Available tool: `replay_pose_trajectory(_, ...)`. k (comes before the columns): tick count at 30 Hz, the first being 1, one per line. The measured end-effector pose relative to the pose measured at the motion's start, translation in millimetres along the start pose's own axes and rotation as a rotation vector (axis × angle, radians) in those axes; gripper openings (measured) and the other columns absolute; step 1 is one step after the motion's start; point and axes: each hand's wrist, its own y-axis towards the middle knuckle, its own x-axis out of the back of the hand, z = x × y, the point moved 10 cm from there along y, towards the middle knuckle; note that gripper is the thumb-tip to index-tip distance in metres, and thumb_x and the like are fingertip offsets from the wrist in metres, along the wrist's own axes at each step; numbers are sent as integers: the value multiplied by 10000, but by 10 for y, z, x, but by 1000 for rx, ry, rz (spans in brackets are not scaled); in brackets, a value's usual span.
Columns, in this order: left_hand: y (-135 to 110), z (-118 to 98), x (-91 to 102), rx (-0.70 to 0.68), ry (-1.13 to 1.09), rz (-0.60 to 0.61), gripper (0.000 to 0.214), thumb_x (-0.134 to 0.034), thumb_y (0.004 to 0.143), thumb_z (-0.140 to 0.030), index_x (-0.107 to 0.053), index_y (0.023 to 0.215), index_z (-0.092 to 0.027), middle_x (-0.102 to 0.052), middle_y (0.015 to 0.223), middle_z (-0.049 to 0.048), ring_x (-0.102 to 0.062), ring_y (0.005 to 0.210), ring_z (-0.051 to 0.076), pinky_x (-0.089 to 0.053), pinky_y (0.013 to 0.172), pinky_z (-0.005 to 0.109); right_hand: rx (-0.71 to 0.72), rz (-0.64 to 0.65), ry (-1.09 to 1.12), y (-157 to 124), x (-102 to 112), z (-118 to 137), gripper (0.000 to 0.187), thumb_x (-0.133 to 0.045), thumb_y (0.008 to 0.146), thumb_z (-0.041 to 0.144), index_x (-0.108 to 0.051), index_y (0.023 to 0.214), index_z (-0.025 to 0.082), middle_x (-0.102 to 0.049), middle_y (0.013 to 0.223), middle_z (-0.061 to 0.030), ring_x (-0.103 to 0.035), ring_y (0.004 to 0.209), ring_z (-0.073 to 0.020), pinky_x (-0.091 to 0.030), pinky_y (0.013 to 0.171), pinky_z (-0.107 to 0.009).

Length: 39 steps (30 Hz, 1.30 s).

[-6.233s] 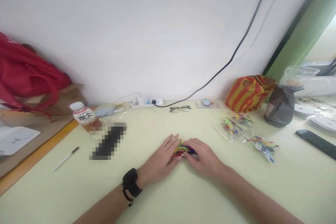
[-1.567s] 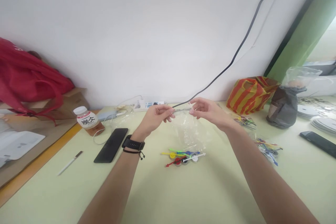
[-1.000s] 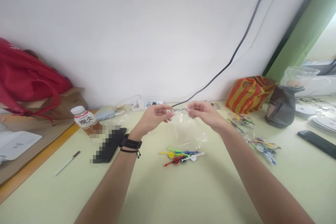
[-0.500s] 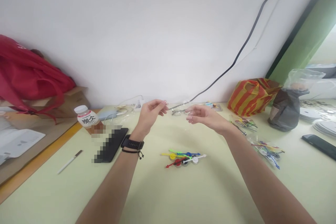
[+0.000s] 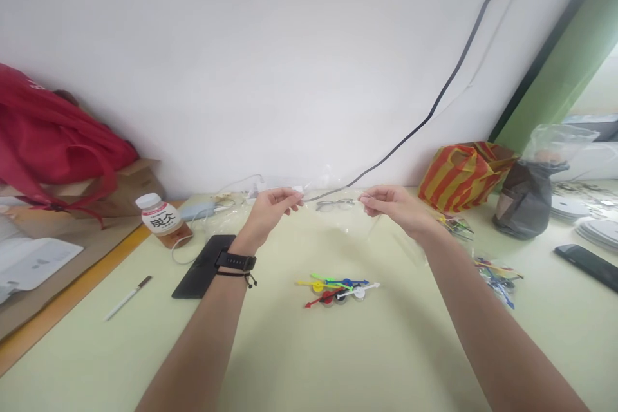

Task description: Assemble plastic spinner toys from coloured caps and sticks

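A clear plastic bag (image 5: 345, 224) is stretched between my two hands above the table, so transparent that its edges are hard to make out. My left hand (image 5: 275, 209) pinches its left side between thumb and fingers. On the opposite side, my right hand (image 5: 393, 206) pinches the bag in the same way. Nearer to me on the table lies a small cluster of plastic arrow spinners (image 5: 338, 290) in yellow, blue, green, red, black and white, with round hubs. Through the bag, a pair of glasses (image 5: 333, 205) shows by the wall.
At left are a drink bottle (image 5: 164, 222), a black phone-like slab (image 5: 197, 273), a pen (image 5: 128, 298) and a red bag (image 5: 58, 141). Bagged spinners (image 5: 497, 280), a striped bag (image 5: 463, 177), a grey bag (image 5: 524, 199), white discs (image 5: 599, 235) and a dark phone (image 5: 589, 267) are at right.
My hands have moved apart, the right one going further right, and its fingers have closed on the bag. The clear bag now shows spread between them. The spinners have stayed put.
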Motion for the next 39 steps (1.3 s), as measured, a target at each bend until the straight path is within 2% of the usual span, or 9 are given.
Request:
replay_pose_trajectory(6,-98,-160,-164,-70,112,181,432,-754,864,-495,-737,1199,-223,-750,1149,108,-676,992,238,-507,813,332,3,143,-203,-95,-96,90,389,-771,817,583,-749,917,208,-640,766,-21,-574,778,-177,-470,737,-306)
replay_pose_trajectory(11,-102,-151,-253,-72,215,221,339,-720,885,-521,-783,866,-189,-758,889,78,-658,849,209,-496,787,325,24,322,-254,-141,-288,86,345,-720,863,551,-760,947,218,-692,882,-44,-597,808,-188,-475,729,-315)
replay_pose_trajectory(16,-60,-75,-224,-57,161,213,279,-752,863,-475,-764,852,-196,-740,862,58,-645,810,188,-498,766,310,23,346,-248,-140,-305,58,341,-724,860,544,-748,937,213,-695,876,-49,-607,828,-196,-484,757,-334)
replay_pose_trajectory(20,-8,-52,-79,-33,3,46,314,-737,875,-493,-695,839,-183,-730,860,59,-649,750,164,-506,712,291,20,278,-190,-140,-237,109,324,-745,843,532,-713,868,211,-669,813,-30,-609,818,-191,-491,774,-336)
replay_pose_trajectory(24,-34,37,-136,76,-116,8,405,-683,899,-597,-583,946,-207,-763,909,66,-711,705,173,-556,691,309,19,246,-97,-174,-208,194,286,-785,806,473,-722,927,221,-703,914,-45,-631,892,-203,-506,853,-362)
replay_pose_trajectory(29,-104,33,-385,91,-162,163,520,-742,871,-575,-569,1209,-220,-782,982,87,-760,786,204,-597,767,350,21,218,-29,-185,-198,230,336,-775,804,447,-703,1047,226,-703,984,-52,-640,911,-201,-519,907,-391)
replay_pose_trajectory(32,-112,33,-446,67,-167,233,634,-843,802,-479,-579,1310,-207,-782,968,85,-764,843,215,-599,819,360,74,138,-52,-129,-156,222,390,-774,795,483,-647,1068,235,-681,926,-33,-632,857,-193,-525,823,-365)
replay_pose_trajectory(36,-63,49,-348,40,-166,146,594,-864,770,-483,-647,1243,-195,-781,915,71,-763,819,214,-604,820,363,214,-191,-262,-62,64,280,455,-848,697,543,-543,820,231,-575,719,18,-495,637,-143,-396,587,-291)
replay_pose_trajectory(39,-41,30,-281,20,-179,71,572,-874,753,-486,-671,1199,-191,-786,929,75,-757,793,203,-608,819,363,231,-215,-371,-40,1,298,469,-805,729,615,-548,719,223,-494,597,35,-401,552,-127,-303,526,-288)
